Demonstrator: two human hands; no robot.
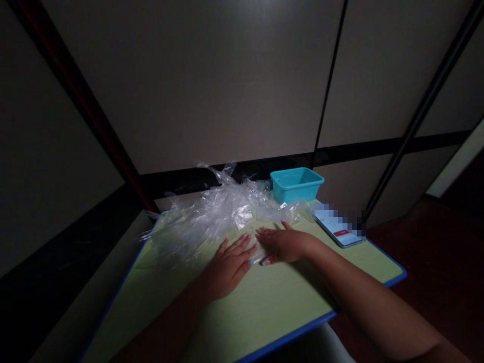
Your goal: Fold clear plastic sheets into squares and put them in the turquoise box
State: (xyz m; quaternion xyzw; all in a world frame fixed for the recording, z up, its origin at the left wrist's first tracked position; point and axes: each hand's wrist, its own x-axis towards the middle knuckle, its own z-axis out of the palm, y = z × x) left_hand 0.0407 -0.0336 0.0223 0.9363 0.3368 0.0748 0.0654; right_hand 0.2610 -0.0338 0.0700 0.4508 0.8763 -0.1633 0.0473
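Note:
My left hand (229, 264) lies flat with its fingers spread, the fingertips at the edge of a clear plastic bag (259, 253) on the table. From the other side my right hand (283, 244) reaches in, its fingers stretched over the same bag, thumb apart. Parts of that bag are hidden under the fingers. Just beyond both hands spreads a heap of crumpled clear plastic bags (212, 214), covering the table's far left part.
The small table (242, 312) has a pale green top and a blue rim. At its far edge stands a turquoise plastic basket (297, 193). A phone (339, 233) with a lit screen lies at the right. Behind rise cabinet panels (227, 91).

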